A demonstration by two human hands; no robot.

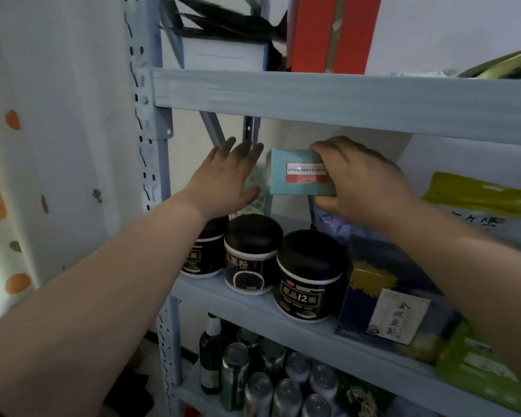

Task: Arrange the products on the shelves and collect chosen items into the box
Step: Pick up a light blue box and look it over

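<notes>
Head view:
- Right hand (pixel 361 182): raised into the middle bay, fingers over the top and thumb under the bottom of a teal carton (pixel 295 173); grip closed on it.
- Teal carton: held in the air above the middle shelf board (pixel 253 299), behind and above the jars; red-and-white label facing out, print upside down.
- Left hand (pixel 226 176): flat, fingers extended and slightly spread, just left of the carton; contact with it not discernible.
- Pale patterned packet (pixel 254 188): partly hidden behind the left hand, beside the carton.
- Three black-lidded jars (pixel 251 254): upright in a row at the front left of the middle shelf board, touching or nearly so.
- Dark blue box (pixel 382 299) with gold print and white tag: right of the jars, same board.
- Green bags (pixel 475 194): far right of the bay.
- Cans (pixel 283 383) and a green bottle (pixel 210 356): lower shelf, packed close.
- Red box (pixel 328 31): upright on the upper shelf (pixel 343 100).
</notes>
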